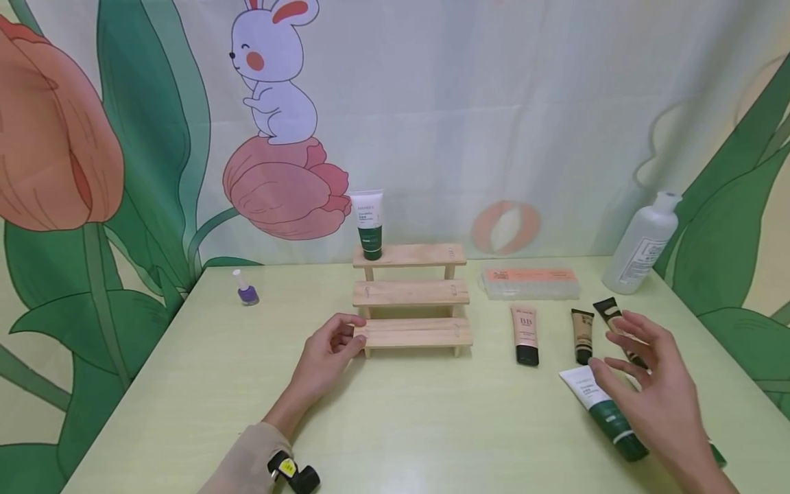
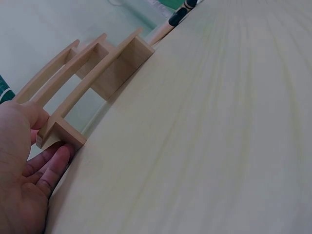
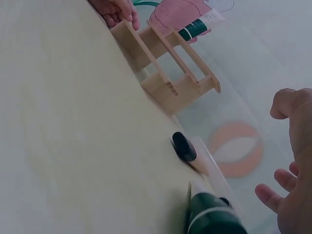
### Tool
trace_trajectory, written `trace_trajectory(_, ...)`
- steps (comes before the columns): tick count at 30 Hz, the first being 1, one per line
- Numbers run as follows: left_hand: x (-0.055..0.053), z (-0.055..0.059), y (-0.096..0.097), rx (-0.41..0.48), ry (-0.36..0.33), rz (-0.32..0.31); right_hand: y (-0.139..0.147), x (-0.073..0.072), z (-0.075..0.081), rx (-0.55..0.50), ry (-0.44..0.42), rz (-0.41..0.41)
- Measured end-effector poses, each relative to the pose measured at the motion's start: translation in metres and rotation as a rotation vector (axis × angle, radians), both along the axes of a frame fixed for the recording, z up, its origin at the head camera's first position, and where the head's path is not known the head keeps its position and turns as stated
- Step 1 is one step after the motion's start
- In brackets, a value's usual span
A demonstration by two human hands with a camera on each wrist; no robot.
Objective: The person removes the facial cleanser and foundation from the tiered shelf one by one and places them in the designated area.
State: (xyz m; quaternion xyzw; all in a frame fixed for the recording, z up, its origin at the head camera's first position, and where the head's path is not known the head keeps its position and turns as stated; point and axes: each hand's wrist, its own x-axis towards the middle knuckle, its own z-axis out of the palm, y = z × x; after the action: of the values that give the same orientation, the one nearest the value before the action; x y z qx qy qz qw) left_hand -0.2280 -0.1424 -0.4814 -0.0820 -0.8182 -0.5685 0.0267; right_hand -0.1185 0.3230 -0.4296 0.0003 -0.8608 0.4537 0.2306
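Note:
My left hand (image 1: 328, 351) holds the left end of the lowest step of a three-tier wooden display stand (image 1: 412, 293), thumb over the board and fingers curled beneath it. On the top step a white-and-green squeeze tube (image 1: 370, 226) stands upright on its cap. At the right, my right hand (image 1: 660, 391) hovers with spread, slightly bent fingers, nothing between them. Below it a larger white-and-green squeeze tube (image 1: 607, 415) lies on the table, partly overlapped by the thumb in the head view. A black-and-tan tube (image 1: 607, 309) lies partly hidden behind the fingers.
A pink BB cream tube (image 1: 526, 333) and a small tan tube (image 1: 583, 333) lie right of the stand. Behind them are a clear plastic case (image 1: 531, 285) and a white bottle (image 1: 642, 243). A purple nail polish bottle (image 1: 247, 291) stands at the left. A printed curtain (image 1: 426, 123) hangs behind.

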Motion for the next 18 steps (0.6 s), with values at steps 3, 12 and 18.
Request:
trace_trajectory(3,0.001,0.0,0.0,-0.006,-0.006,0.004,-0.006,-0.008,0.007,-0.014,-0.011,0.037)
trace_trajectory(12,0.0,-0.001,0.0,-0.005,-0.003,0.003,-0.029,-0.032,0.023,-0.072,0.036,0.135)
trace_trajectory(18,0.0,-0.001,-0.001,-0.007,-0.01,0.005,-0.043,-0.047,0.03,-0.114,0.092,0.194)
